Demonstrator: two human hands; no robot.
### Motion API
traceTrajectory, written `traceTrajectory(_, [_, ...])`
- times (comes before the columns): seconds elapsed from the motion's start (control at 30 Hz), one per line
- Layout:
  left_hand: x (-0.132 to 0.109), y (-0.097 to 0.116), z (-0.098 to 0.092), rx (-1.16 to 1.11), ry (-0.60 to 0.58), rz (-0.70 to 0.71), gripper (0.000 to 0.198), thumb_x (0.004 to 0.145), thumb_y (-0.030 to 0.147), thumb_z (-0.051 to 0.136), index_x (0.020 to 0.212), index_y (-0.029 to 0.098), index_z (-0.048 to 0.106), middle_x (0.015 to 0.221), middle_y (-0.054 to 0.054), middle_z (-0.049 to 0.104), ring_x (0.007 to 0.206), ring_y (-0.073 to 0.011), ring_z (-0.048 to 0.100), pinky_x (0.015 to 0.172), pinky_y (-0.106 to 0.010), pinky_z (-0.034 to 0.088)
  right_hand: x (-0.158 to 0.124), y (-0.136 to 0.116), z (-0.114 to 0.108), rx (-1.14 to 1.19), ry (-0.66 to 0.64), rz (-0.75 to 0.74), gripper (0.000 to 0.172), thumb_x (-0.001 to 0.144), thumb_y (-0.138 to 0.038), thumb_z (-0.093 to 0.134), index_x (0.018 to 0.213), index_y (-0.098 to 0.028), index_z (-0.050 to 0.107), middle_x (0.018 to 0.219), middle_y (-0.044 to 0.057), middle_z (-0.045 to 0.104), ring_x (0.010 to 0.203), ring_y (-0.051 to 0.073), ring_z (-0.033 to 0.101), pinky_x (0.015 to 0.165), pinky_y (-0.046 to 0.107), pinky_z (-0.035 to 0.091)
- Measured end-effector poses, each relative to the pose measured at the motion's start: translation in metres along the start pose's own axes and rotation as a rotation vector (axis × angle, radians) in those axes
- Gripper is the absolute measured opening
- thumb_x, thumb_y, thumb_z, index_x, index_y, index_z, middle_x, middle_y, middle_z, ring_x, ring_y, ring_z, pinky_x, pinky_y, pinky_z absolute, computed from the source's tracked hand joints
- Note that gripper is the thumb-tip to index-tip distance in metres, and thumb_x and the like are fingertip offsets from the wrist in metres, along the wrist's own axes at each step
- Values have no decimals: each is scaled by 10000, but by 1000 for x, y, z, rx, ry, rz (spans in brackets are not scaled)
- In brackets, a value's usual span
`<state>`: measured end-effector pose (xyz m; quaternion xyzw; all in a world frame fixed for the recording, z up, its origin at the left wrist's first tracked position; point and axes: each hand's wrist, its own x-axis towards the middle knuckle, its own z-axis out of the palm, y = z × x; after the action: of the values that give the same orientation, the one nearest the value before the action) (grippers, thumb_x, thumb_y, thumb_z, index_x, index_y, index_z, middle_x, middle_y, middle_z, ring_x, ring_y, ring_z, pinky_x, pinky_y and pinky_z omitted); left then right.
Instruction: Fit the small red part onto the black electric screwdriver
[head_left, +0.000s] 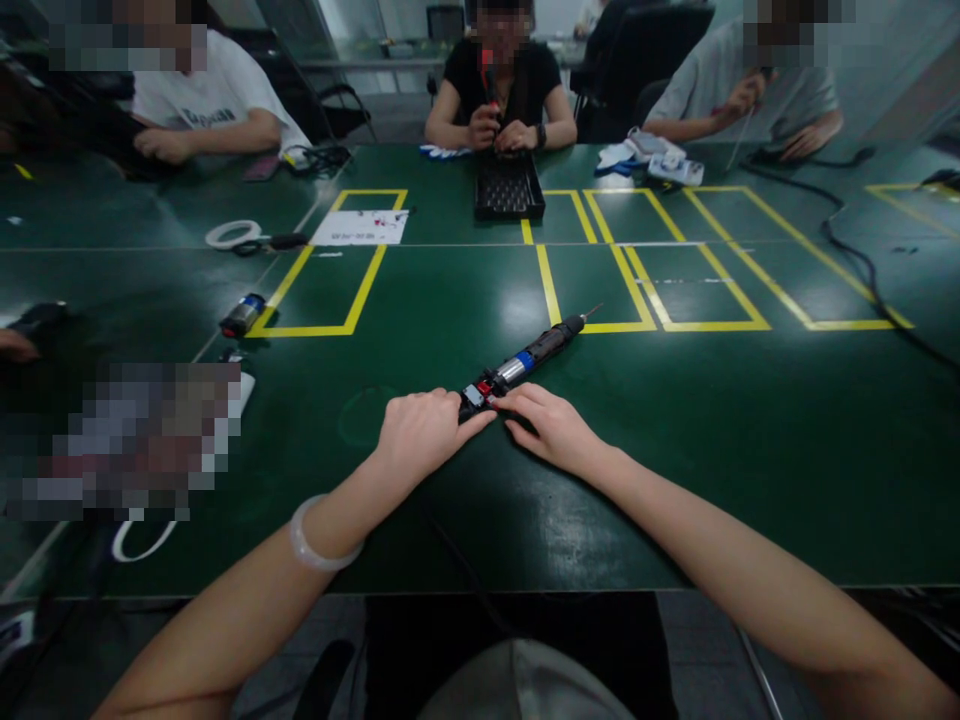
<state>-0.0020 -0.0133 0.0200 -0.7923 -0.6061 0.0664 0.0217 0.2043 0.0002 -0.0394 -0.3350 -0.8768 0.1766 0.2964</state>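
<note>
An electric screwdriver (516,368) lies slantwise on the green table (720,450), its thin bit pointing away to the right. The rear of its housing is uncovered, showing a silver and blue motor, a red part (485,388) and a small grey part (473,396). My left hand (424,430) is closed around the rear end, thumb along the near side. From the right, my right hand (551,425) brings bent fingertips against the inner parts beside the red piece. Whatever is between those fingertips is too small to make out.
Yellow tape rectangles (300,331) mark the table. A loose motor (243,315) sits at left, near a white sheet (360,227). Across the table a person holds a red and black tool behind a black tray (509,190). Other people sit at both sides. A black cable (862,250) runs along the right.
</note>
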Motion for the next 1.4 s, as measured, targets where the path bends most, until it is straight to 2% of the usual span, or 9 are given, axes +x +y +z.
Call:
traceTrajectory(0.27, [11, -14, 6, 21, 15, -66, 823, 885, 800, 217, 936, 120, 678, 877, -186, 703, 818, -353, 688, 636, -340, 437, 3, -4, 3, 23, -33, 40, 416, 917, -157, 534, 1333, -169, 549, 1249, 130, 616, 1157, 255, 603, 992, 432, 542])
traceTrajectory(0.57, [20, -7, 11, 9, 4, -78, 846, 871, 813, 225, 982, 111, 684, 813, -187, 703, 789, -380, 691, 645, -380, 464, 3, -5, 3, 44, -29, 55, 442, 908, -172, 550, 1349, -153, 552, 1277, 137, 611, 1177, 260, 592, 1004, 435, 530])
traceTrajectory(0.77, [25, -13, 9, -1, -63, -106, 868, 861, 825, 211, 949, 143, 740, 856, -191, 719, 844, -386, 693, 688, -399, 482, 4, -8, 0, 52, -58, 83, 519, 908, -174, 558, 1422, -189, 487, 1318, 124, 605, 1174, 260, 594, 1010, 453, 517])
traceTrajectory(0.97, [26, -21, 8, 5, -78, -142, 905, 844, 845, 172, 987, 161, 747, 874, -184, 723, 854, -393, 688, 681, -406, 487, 1, -9, -5, 83, -73, 102, 480, 913, -160, 557, 1389, -198, 511, 1307, 122, 603, 1142, 242, 599, 1004, 446, 512])
traceTrajectory(1.17, [29, -45, 10, -15, -68, -226, 914, 814, 871, 176, 994, 179, 744, 889, -185, 724, 864, -389, 683, 690, -395, 481, -1, -9, -9, 100, -80, 97, 452, 921, -170, 557, 1369, -205, 511, 1316, 118, 582, 1131, 228, 601, 1003, 431, 513])
traceTrajectory(1.4, [45, -103, 18, -110, -94, -404, 927, 752, 912, 225, 963, 178, 751, 958, -228, 716, 883, -407, 666, 708, -431, 466, -2, -8, -10, 115, -81, 95, 445, 928, -171, 553, 1366, -230, 506, 1322, 111, 574, 1148, 228, 600, 998, 440, 515])
